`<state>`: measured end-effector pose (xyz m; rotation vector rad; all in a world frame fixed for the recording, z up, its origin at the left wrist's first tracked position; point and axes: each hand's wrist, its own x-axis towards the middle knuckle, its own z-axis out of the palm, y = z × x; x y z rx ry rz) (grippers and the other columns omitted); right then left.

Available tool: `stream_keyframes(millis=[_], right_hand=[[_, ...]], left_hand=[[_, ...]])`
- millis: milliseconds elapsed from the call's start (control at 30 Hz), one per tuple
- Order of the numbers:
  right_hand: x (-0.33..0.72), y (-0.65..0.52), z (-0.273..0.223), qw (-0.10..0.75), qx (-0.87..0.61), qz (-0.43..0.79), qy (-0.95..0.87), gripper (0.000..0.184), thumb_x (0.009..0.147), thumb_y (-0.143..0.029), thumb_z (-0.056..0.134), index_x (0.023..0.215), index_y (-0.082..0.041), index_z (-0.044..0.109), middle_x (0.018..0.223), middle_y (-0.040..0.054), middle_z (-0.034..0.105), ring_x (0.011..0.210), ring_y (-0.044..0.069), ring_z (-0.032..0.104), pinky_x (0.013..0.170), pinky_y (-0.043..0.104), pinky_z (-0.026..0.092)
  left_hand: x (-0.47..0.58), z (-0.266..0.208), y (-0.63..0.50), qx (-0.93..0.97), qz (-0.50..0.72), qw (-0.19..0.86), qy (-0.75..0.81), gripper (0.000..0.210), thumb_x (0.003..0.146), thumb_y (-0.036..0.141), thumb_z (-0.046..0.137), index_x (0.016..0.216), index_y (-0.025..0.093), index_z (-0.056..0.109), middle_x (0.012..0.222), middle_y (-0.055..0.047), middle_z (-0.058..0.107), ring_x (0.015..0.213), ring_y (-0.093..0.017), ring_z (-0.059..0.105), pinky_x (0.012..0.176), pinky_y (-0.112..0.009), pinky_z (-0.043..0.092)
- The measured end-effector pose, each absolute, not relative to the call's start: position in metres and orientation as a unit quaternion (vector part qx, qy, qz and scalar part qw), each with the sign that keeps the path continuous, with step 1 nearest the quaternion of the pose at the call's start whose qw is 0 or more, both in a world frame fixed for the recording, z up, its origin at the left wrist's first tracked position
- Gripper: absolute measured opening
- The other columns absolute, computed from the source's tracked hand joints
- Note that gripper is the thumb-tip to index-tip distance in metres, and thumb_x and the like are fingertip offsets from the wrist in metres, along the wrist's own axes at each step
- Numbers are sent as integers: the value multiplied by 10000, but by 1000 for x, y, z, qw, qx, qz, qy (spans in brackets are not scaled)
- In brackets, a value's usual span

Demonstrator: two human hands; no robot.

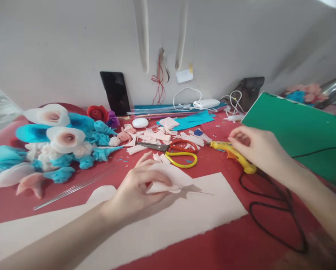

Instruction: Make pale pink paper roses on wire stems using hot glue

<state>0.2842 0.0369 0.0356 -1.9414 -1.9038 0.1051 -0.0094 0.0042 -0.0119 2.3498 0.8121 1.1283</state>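
Observation:
My left hand [141,183] is closed round a pale crepe paper flower piece [170,174] with a thin wire stem [197,191] pointing right. Beneath it lies a large pale paper sheet [207,210]. My right hand [249,144] hovers at the yellow glue gun [242,157], its fingers curled together; whatever they may pinch is too small to see. The glue gun lies on the red table with its nozzle toward the left. Beyond my left hand rest scissors [181,153] with red and yellow handles, amid pale paper scraps [153,135].
Blue, white and pink paper flowers [63,140] crowd the left side. Thin wires [72,189] lie in front of them. A phone [115,93] leans on the wall. A green board [299,131] stands at the right, and a black cord [280,204] loops below my right forearm.

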Motion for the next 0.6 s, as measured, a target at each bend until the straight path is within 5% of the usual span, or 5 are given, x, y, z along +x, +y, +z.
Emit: stream_keyframes(millis=[167,267,600], right_hand=[[340,40,0,91,-771,107,-622,198,912,-313,530,971,-134,591,960,46,592,829,145,581,745,313,505],[354,39,-15,81,-753,198,-623,226,907,-309,542,1025,-121,584,999,52,590,861,162,589,755,329,514],[331,27,-7,400,-666,331,-535,245,910,-330,514,1042,-124,529,946,48,571,769,131,572,695,299,505]], left_hand=[[-14,-14,5,845,421,169,283,96,738,131,660,761,224,659,754,1,729,761,-178,646,1030,-527,311],[-14,-17,4,849,424,140,284,68,743,158,669,756,223,655,778,2,733,737,-157,641,1056,-531,266],[-23,11,8,856,444,23,262,96,752,137,653,787,226,641,724,20,725,825,-169,633,1078,-506,267]])
